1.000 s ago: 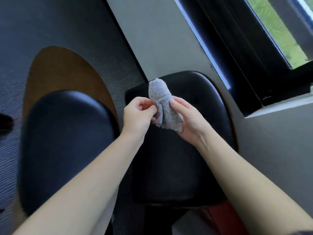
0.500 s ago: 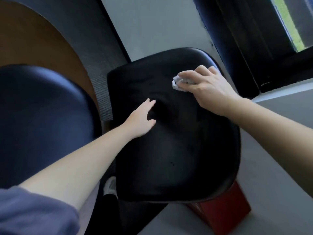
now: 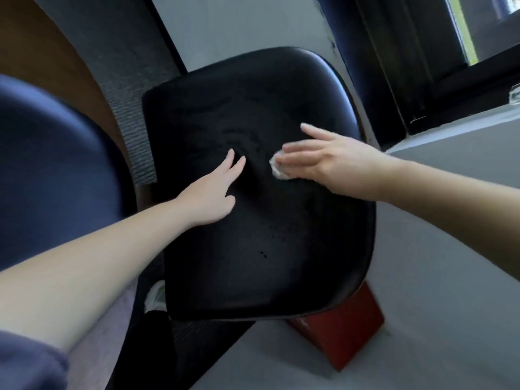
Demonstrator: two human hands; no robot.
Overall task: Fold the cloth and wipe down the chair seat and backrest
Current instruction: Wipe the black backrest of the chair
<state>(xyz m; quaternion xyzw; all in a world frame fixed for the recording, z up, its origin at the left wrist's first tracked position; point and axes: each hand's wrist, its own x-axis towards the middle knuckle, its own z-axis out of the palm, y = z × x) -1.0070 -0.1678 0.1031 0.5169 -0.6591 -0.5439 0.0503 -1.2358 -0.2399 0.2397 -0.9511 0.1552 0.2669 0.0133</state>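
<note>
Black chair seat (image 3: pixel 267 249) bore the folded cloth (image 3: pixel 277 168) near its middle, swept in from the far edge under the straight-fingered right hand (image 3: pixel 329 164), while the flat left hand (image 3: pixel 213 190) braced beside it, so wiping had begun.

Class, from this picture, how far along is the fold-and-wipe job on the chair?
Done: the cloth is a small wad, so folding looks finished. In hand: the right hand presses it flat on the seat, the left hand resting nearby. Left: probably the remaining seat and the backrest, which I cannot make out here.
</note>
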